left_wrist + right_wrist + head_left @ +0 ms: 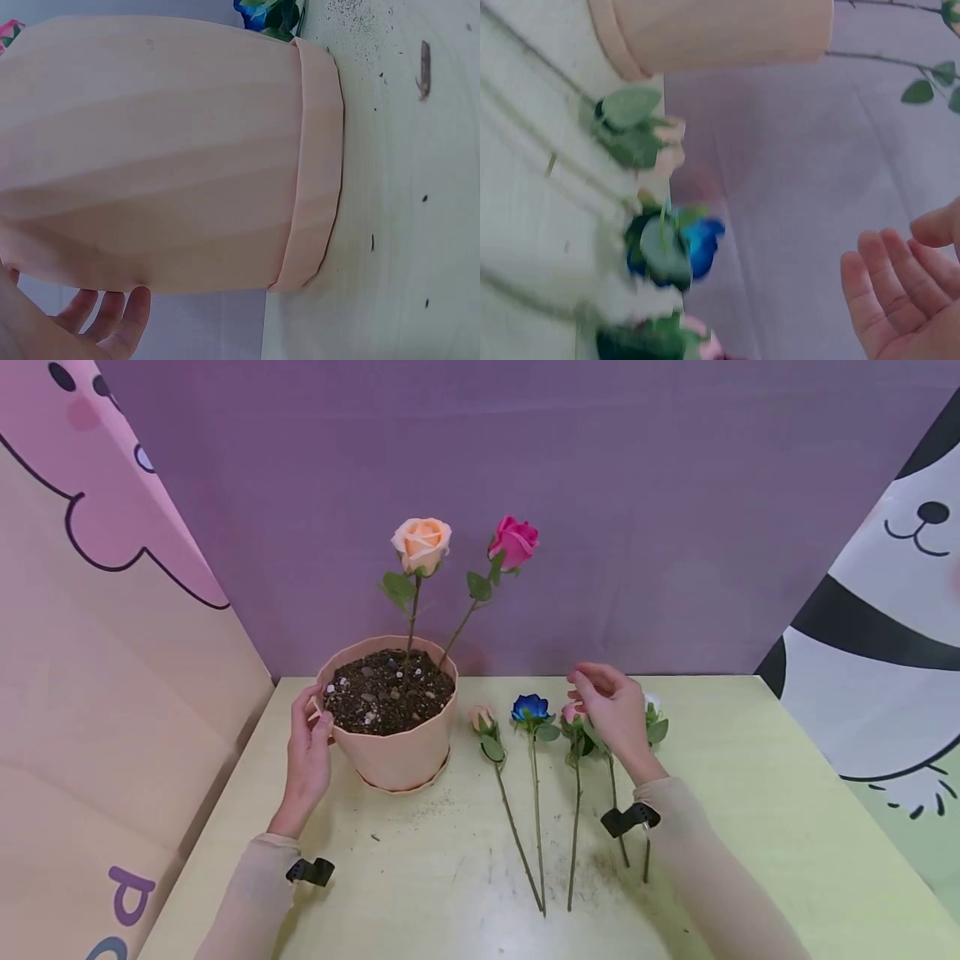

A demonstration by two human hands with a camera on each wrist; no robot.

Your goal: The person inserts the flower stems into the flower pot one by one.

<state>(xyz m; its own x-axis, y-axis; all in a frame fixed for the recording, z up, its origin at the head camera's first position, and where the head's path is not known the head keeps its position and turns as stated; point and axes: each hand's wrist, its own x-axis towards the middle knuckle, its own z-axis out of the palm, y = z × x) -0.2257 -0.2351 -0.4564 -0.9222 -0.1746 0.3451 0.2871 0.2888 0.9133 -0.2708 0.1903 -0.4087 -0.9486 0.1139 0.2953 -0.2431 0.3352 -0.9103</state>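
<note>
At the left of the table stands a peach flower pot (397, 760) filled with dark soil (375, 693). My left hand (309, 747) holds the pot at its left rim, its fingers against the outer wall in the left wrist view. A peach rose (422, 545) and a magenta rose (514, 542) stand in the soil, the magenta one leaning right. My right hand (611, 702) is raised over the loose roses with nothing in it, fingers loosely bent. Beneath and beside it lie a pink rose (572, 713) and a white rose (652, 702), both partly hidden.
A pale peach rose (482, 718) and a blue rose (531, 707) lie between the pot and the right hand, stems toward me. Soil crumbs dot the table (420, 893). A purple backdrop (675, 527) rises behind; printed panels flank both sides.
</note>
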